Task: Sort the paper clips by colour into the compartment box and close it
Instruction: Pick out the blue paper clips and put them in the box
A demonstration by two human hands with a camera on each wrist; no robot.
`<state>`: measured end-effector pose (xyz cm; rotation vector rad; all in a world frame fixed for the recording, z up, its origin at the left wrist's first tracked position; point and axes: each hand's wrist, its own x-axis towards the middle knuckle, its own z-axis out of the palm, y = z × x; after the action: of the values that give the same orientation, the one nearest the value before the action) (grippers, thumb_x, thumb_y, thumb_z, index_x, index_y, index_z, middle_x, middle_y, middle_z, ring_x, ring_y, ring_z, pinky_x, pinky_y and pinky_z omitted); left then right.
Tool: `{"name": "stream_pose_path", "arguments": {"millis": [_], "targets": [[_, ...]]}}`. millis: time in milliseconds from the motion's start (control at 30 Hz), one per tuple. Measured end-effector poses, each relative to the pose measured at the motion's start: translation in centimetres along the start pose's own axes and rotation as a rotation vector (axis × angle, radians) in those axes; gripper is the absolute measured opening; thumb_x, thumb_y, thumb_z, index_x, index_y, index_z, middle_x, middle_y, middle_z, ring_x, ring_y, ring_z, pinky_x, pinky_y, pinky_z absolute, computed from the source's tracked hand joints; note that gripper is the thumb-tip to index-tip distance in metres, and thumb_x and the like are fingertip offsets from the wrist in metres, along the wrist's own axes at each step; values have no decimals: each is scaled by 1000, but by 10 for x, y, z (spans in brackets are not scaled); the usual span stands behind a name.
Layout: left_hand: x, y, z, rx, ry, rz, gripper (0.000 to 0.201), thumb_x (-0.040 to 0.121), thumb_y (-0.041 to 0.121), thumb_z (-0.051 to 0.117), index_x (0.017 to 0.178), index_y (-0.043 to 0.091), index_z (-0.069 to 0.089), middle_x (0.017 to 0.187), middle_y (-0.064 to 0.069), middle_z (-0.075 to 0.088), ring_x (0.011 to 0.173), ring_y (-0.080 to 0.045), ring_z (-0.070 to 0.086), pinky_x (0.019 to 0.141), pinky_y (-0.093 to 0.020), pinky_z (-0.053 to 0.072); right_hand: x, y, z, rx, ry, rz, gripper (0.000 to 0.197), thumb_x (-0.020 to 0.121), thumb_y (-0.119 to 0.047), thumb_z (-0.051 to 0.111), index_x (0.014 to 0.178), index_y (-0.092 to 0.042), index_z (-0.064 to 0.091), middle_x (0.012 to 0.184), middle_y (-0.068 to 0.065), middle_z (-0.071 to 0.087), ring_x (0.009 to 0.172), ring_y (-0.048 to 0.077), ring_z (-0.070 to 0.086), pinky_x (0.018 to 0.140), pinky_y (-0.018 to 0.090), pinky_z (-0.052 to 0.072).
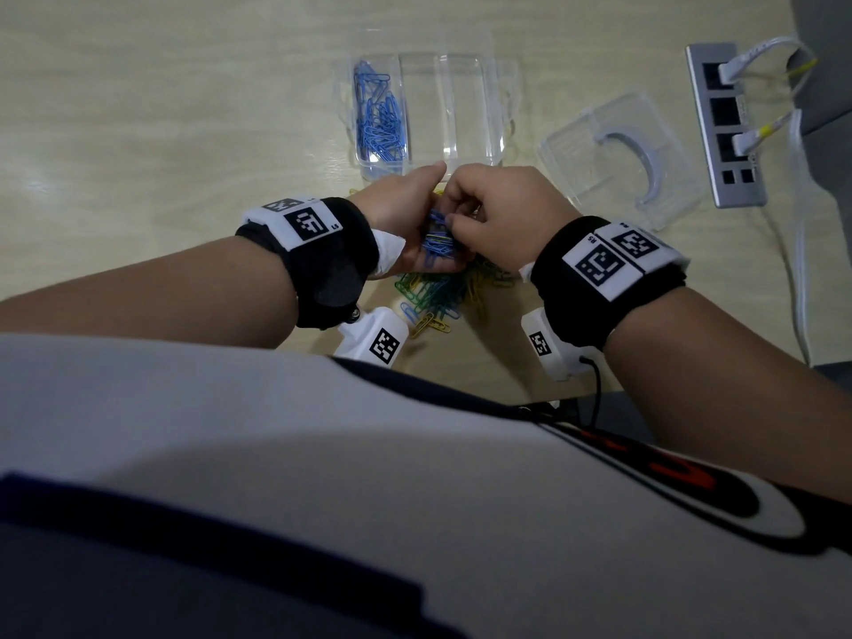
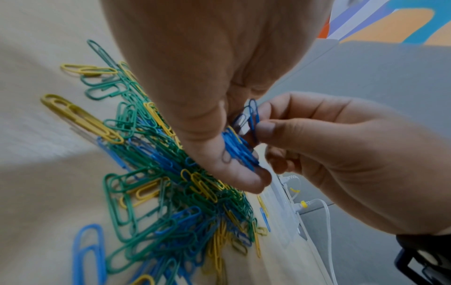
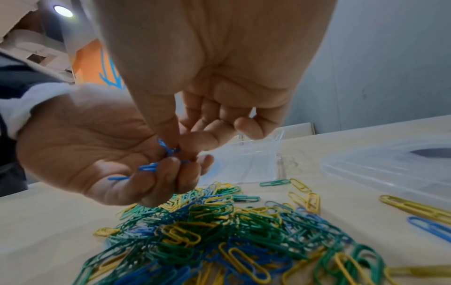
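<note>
Left hand (image 1: 405, 223) grip cupping blue clips (image 1: 438, 239), right hand (image 1: 502, 219) pinching one, pile (image 1: 442, 292) half hidden beneath.

We read little here. The left wristband (image 1: 308, 223) has a white label with a black square code marker and tiny letters beside it that look like "LS". The right wristband (image 1: 608, 258) has the same kind of label, with "RS" by its marker. The white camera blocks under each wrist carry code markers only, no letters we can read. The red marks on the shirt (image 1: 668, 472) are too blurred to read.
</note>
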<state>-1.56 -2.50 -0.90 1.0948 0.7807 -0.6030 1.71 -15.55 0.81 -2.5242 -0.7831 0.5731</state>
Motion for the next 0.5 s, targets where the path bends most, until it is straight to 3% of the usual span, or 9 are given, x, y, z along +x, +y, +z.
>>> {"name": "stream_pose_path", "arguments": {"millis": [167, 267, 367, 500], "targets": [[-3, 0, 0, 59, -67, -23, 49, 100, 47, 30, 97, 7, 58, 65, -9, 67, 59, -24, 68, 62, -35, 59, 0, 2, -1, 127, 72, 40, 15, 83, -13, 59, 93, -24, 64, 79, -4, 66, 65, 5, 53, 70, 28, 49], [-3, -1, 0, 58, -72, -23, 50, 100, 46, 29, 95, 6, 58, 66, -9, 66, 59, -25, 68, 62, -34, 58, 1, 4, -2, 74, 77, 13, 10, 83, -18, 64, 88, -25, 65, 84, -8, 62, 64, 3, 49, 68, 26, 44], [-1, -2, 0, 50, -70, -10, 50, 101, 45, 29, 98, 5, 59, 73, -8, 65, 59, -24, 67, 63, -36, 59, 2, 4, -3, -50, 57, -38, 7, 83, -21, 65, 90, -23, 66, 94, -5, 49, 78, 10, 48, 71, 23, 37], [1, -1, 0, 34, -24, 8, 51, 100, 44, 33, 96, 2, 60, 73, -8, 64, 63, -22, 63, 62, -39, 59, 1, -1, -1, -147, -29, -77, 10, 83, -27, 63, 90, -22, 67, 93, -2, 47, 89, 20, 54, 79, 31, 44]]}}
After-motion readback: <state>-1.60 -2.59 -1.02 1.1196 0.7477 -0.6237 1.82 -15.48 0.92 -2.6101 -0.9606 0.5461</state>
